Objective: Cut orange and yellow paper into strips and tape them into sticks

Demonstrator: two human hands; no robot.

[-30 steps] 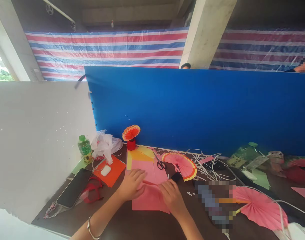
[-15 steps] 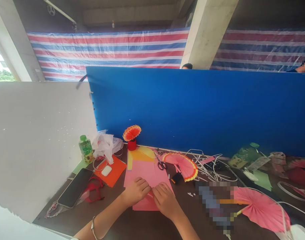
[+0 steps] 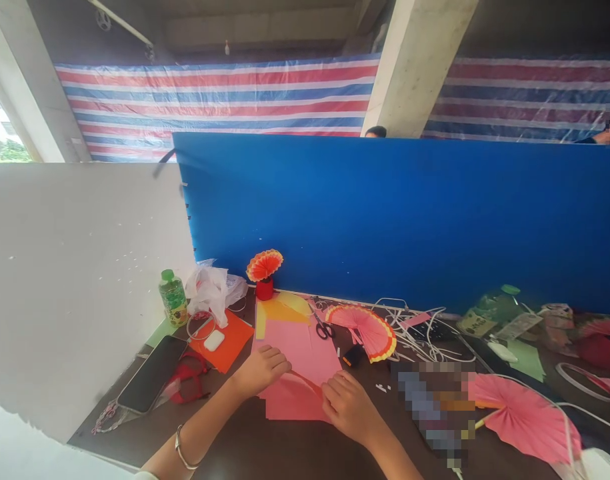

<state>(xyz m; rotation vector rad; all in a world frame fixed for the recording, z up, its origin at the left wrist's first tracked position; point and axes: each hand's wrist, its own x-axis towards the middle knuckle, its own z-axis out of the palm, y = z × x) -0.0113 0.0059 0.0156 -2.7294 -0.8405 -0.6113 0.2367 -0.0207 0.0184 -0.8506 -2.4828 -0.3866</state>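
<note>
**A:** Hands first, what are they on?

**B:** Both on the flat pink paper sheet (image 3: 305, 360) on the dark brown table (image 3: 265, 453). Left hand (image 3: 259, 370) lies palm down on its left edge, fingers (image 3: 277, 363) close together and pressed flat. Right hand (image 3: 349, 407) has its fingertips (image 3: 332, 393) curled onto the lower right corner; can't tell if it's pinching or just pressing.

**A:** And past the fingers?

**B:** Just beyond them, small black-handled scissors (image 3: 322, 327) and a pleated pink paper fan with an orange-yellow rim (image 3: 367, 330). Left of the left fingers, an orange paper sheet (image 3: 225, 343) and a black smartphone (image 3: 152, 373). Farthest back, a blue partition board (image 3: 409, 220).
</note>
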